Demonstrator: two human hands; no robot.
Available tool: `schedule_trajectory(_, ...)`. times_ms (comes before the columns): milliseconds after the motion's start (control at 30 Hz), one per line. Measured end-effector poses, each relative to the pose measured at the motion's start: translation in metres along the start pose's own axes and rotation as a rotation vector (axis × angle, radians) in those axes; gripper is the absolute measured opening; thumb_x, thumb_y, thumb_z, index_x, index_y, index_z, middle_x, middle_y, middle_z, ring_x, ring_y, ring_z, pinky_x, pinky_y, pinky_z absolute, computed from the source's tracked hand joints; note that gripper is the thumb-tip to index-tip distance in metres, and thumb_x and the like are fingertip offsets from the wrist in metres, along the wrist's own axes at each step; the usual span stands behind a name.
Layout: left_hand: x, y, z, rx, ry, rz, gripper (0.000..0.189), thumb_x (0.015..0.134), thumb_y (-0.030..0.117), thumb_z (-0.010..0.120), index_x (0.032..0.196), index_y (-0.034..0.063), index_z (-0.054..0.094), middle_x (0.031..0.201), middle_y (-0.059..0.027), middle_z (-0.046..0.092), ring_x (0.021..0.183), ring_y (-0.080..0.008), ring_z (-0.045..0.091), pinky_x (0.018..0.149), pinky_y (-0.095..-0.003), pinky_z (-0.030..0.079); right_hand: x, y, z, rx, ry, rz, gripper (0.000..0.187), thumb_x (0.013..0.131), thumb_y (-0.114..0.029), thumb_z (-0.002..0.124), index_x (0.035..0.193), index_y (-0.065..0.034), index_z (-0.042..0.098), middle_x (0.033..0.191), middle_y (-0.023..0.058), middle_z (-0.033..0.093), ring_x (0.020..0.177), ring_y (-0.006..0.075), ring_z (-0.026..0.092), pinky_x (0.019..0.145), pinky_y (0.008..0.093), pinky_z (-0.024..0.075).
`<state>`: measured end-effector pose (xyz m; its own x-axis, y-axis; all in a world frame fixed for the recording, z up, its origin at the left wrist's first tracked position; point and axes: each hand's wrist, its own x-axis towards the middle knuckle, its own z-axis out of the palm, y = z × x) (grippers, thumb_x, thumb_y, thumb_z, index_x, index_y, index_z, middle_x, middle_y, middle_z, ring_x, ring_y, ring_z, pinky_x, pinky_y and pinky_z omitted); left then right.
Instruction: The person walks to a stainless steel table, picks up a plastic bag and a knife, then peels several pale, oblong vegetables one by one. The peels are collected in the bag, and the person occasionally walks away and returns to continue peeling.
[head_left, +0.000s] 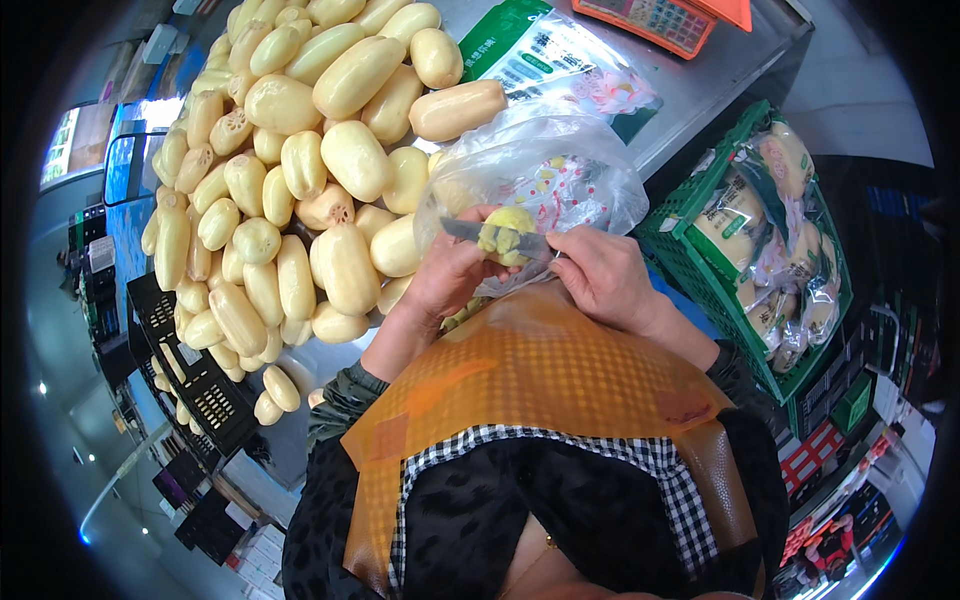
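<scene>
My left hand (459, 264) holds a small, rounded yellow-green piece of produce (511, 219), whose exact kind I cannot tell. In my right hand (600, 271) is a knife (534, 244), its blade lying across the front of that piece, with yellow-green bits on the metal. Just beyond both hands sits an open clear plastic bag (525, 142) with red print and small yellow pieces in it. A large heap of peeled lotus root segments (355, 161) covers the metal table to the left; some show round holes at their cut ends.
A green plastic crate (780, 379) of bagged lotus root stands at the right. Printed packaging (551, 64) lies on the metal table (697, 82), near an orange container (664, 26). Black crates (202, 390) stand at the left, below the heap. An orange apron (540, 352) covers my front.
</scene>
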<state>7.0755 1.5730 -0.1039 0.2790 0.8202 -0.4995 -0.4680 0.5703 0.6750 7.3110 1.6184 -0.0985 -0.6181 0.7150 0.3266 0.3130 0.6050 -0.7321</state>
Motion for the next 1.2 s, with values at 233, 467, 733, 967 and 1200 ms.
schedule_trajectory(233, 0.000, 0.005, 0.005, 0.024, 0.024, 0.028, 0.043, 0.085, 0.012, 0.065, 0.125, 0.0036, 0.054, 0.110, -0.0050, 0.064, 0.093, -0.0135, 0.062, 0.074, -0.0284, 0.051, -0.005, 0.011, -0.004, 0.163, 0.022, 0.239, 0.023, 0.087, -0.009, 0.069, 0.108, -0.0049, 0.062, 0.089, 0.0153, 0.067, 0.076, 0.0341, 0.068, 0.063, 0.0420, 0.0545)
schedule_trajectory(467, 0.004, 0.005, 0.007, 0.192, 0.067, 0.042, 0.050, 0.086, 0.024, 0.069, 0.129, 0.0043, 0.052, 0.113, -0.0061, 0.064, 0.092, -0.0153, 0.062, 0.075, -0.0292, 0.051, 0.002, -0.006, 0.000, 0.069, 0.009, 0.037, 0.024, 0.084, -0.008, 0.071, 0.107, -0.0050, 0.062, 0.089, 0.0122, 0.067, 0.074, 0.0319, 0.068, 0.061, 0.0399, 0.0542)
schedule_trajectory(733, -0.003, 0.010, 0.008, 0.089, 0.085, -0.029, 0.046, 0.083, 0.014, 0.062, 0.127, 0.0035, 0.053, 0.110, -0.0044, 0.063, 0.094, -0.0144, 0.061, 0.077, -0.0306, 0.050, -0.012, 0.013, 0.006, 0.033, 0.044, 0.109, 0.022, 0.087, -0.009, 0.069, 0.107, -0.0043, 0.062, 0.090, 0.0125, 0.068, 0.073, 0.0314, 0.067, 0.062, 0.0391, 0.0542)
schedule_trajectory(967, -0.002, 0.009, 0.006, 0.127, 0.008, 0.060, 0.059, 0.080, 0.018, 0.069, 0.134, 0.0036, 0.049, 0.115, -0.0062, 0.062, 0.100, -0.0187, 0.061, 0.084, -0.0359, 0.050, -0.022, 0.023, 0.003, 0.455, -0.037, 0.634, 0.017, 0.096, -0.014, 0.062, 0.109, -0.0032, 0.059, 0.085, 0.0145, 0.067, 0.073, 0.0268, 0.068, 0.064, 0.0330, 0.0516)
schedule_trajectory(1200, 0.002, 0.004, 0.007, -0.156, -0.057, 0.032, 0.051, 0.085, 0.012, 0.067, 0.132, 0.0030, 0.050, 0.118, -0.0079, 0.061, 0.104, -0.0184, 0.060, 0.086, -0.0316, 0.049, -0.001, -0.007, 0.006, 0.147, 0.046, 0.086, 0.025, 0.084, -0.007, 0.071, 0.106, -0.0053, 0.061, 0.088, 0.0122, 0.067, 0.074, 0.0334, 0.067, 0.060, 0.0407, 0.0539)
